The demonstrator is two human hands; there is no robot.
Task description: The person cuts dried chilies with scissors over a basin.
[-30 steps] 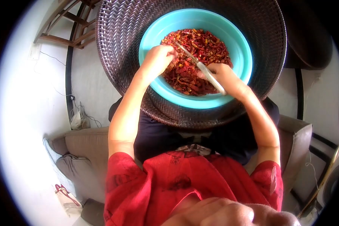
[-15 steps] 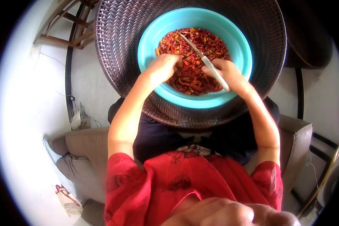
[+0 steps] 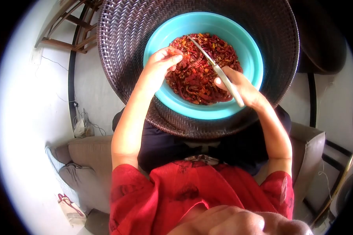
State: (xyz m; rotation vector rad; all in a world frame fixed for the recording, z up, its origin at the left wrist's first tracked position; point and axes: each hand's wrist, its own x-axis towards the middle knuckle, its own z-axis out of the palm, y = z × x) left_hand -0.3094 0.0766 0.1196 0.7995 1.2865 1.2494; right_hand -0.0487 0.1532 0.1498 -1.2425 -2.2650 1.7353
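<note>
A turquoise basin holds a heap of cut dried red chillies, with some yellow bits among them. At the basin's left side my left hand is closed, thumb against fingers, pinching a small reddish piece of chilli above the heap. My right hand, over the right side of the basin, is shut on scissors with pale handles. I see the scissors nearly edge-on, their thin blades pointing up and left over the chillies. The fingers below the handles are partly hidden.
The basin sits inside a large, dark woven basket resting at my lap. A brownish sofa is behind me. Wooden furniture stands at the upper left, with cables on the floor below it.
My left hand has lifted from the chillies and moved slightly left and up, now showing a piece in its pinch. My right hand and the scissors have shifted slightly down and right.
</note>
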